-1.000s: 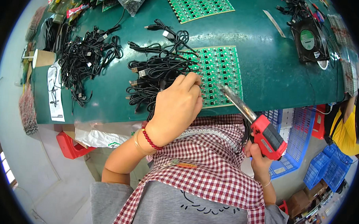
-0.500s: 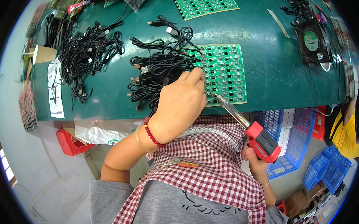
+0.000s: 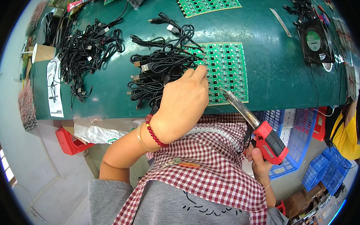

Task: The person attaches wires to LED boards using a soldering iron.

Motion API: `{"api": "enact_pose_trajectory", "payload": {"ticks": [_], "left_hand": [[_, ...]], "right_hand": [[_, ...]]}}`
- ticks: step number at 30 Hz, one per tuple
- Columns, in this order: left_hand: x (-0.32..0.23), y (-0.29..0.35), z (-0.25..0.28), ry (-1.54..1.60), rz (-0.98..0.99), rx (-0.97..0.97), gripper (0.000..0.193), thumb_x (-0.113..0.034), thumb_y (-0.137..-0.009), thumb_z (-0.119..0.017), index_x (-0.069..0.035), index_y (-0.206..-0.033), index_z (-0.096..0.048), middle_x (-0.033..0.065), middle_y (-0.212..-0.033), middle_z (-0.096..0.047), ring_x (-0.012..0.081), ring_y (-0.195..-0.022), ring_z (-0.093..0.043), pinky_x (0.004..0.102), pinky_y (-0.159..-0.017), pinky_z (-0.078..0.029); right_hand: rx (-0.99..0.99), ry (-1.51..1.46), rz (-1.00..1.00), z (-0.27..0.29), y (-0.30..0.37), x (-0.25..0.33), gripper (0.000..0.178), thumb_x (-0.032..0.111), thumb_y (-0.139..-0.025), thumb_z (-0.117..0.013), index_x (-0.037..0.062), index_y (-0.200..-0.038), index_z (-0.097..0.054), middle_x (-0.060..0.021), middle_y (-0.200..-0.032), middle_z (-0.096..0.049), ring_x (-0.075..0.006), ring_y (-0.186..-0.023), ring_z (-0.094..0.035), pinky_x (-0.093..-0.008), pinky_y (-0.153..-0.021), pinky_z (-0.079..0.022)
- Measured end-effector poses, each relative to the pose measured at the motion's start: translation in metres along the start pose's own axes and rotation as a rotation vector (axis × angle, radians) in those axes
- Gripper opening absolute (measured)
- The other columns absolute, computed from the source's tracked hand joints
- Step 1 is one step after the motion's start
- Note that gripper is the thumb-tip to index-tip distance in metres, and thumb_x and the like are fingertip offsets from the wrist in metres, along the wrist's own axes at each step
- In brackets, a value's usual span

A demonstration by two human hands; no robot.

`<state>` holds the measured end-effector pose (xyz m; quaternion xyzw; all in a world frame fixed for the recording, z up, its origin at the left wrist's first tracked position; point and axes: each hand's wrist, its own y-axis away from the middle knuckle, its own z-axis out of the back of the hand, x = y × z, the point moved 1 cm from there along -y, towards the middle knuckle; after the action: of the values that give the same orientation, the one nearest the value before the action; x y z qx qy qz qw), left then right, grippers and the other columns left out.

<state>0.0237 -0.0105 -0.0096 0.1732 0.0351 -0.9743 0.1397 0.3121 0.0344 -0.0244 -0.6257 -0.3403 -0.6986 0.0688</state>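
One soldering iron (image 3: 255, 124) has shifted right, away from your left hand (image 3: 184, 96).
Your right hand (image 3: 260, 163) grips it; left fingers curl at the left edge of the nearer board (image 3: 229, 72), hold hidden; one farther board (image 3: 207, 3) lies beyond.

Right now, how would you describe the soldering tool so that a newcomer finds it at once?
On the green table, find the circuit panel nearer its front edge. The right hand holds the soldering tool, its metal shaft reaching over that panel. Its red and black handle distinguishes it from the black cables.
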Motion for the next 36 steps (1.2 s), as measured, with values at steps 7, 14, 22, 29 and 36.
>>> {"api": "enact_pose_trajectory", "payload": {"ticks": [7, 14, 22, 29, 36], "left_hand": [[-0.001, 0.000, 0.001, -0.013, 0.004, -0.007, 0.007, -0.006, -0.072, -0.063, -0.003, -0.073, -0.058, 0.0038, -0.090, -0.054, 0.0196, -0.081, -0.059, 0.0324, -0.063, -0.051], [0.005, 0.000, -0.001, 0.098, -0.006, -0.047, 0.007, -0.007, -0.074, -0.065, -0.002, -0.073, -0.059, 0.0042, -0.090, -0.057, 0.0209, -0.079, -0.061, 0.0328, -0.061, -0.051], [0.000, 0.008, -0.004, 0.115, 0.012, -0.099, 0.009, -0.006, -0.072, -0.066, -0.004, -0.072, -0.058, 0.0030, -0.099, -0.057, 0.0191, -0.085, -0.059, 0.0309, -0.060, -0.052], [0.000, 0.009, -0.008, 0.076, -0.015, -0.118, 0.009, -0.006, -0.071, -0.067, -0.005, -0.071, -0.058, 0.0025, -0.099, -0.057, 0.0179, -0.087, -0.058, 0.0295, -0.059, -0.052], [-0.001, 0.009, -0.007, 0.068, -0.027, -0.124, 0.010, -0.007, -0.071, -0.068, -0.005, -0.071, -0.058, 0.0023, -0.098, -0.056, 0.0171, -0.087, -0.057, 0.0287, -0.059, -0.051]], "right_hand": [[0.015, -0.023, 0.011, -0.004, -0.002, 0.005, 0.019, 0.007, -0.085, -0.067, -0.0026, -0.100, -0.060, -0.0031, -0.079, -0.060, -0.0092, -0.066, -0.054, -0.0246, -0.059, -0.045], [-0.016, 0.013, 0.069, -0.004, -0.001, -0.008, 0.041, 0.025, -0.088, -0.064, -0.0025, -0.115, -0.049, -0.0070, -0.061, -0.049, -0.0119, -0.047, -0.041, -0.0270, -0.046, -0.035], [0.036, -0.046, -0.043, 0.000, 0.007, -0.006, 0.018, 0.008, -0.086, -0.067, -0.0013, -0.099, -0.060, -0.0023, -0.078, -0.059, -0.0085, -0.065, -0.053, -0.0242, -0.057, -0.044], [0.130, 0.028, -0.039, 0.002, 0.006, -0.010, 0.014, 0.008, -0.086, -0.067, -0.0003, -0.095, -0.061, -0.0014, -0.082, -0.060, -0.0088, -0.069, -0.053, -0.0250, -0.062, -0.044], [0.046, 0.001, 0.006, 0.002, 0.009, -0.012, 0.022, 0.009, -0.085, -0.067, -0.0017, -0.104, -0.062, -0.0013, -0.082, -0.060, -0.0090, -0.068, -0.053, -0.0247, -0.062, -0.045]]}}
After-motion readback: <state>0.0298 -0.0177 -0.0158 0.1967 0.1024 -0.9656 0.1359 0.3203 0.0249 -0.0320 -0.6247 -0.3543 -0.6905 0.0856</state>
